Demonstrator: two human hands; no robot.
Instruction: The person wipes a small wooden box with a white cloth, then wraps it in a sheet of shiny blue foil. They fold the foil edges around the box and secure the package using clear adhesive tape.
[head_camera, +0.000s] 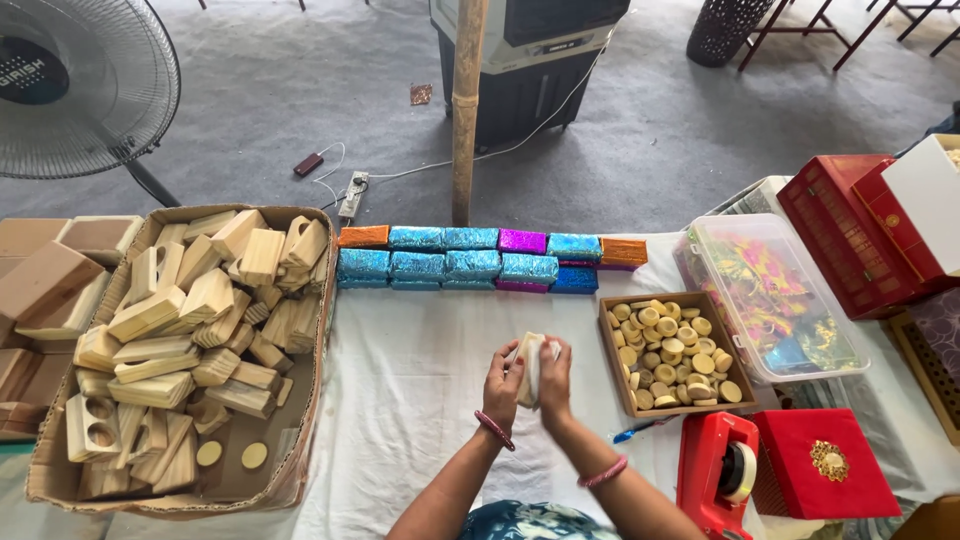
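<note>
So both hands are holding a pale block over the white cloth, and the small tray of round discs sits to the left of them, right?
Not quite. The tray of discs sits to the right of the hands, as the head view shows. The rest holds: the left hand and right hand hold a pale block over the white cloth.

White-clothed table (420, 390) loaded with craft goods

On it: cardboard box of wooden blocks (300, 330), row of glittery wrapped blocks (470, 258), tray of round discs (612, 375), clear lidded tub (850, 365), red tape dispenser (700, 470).
</note>
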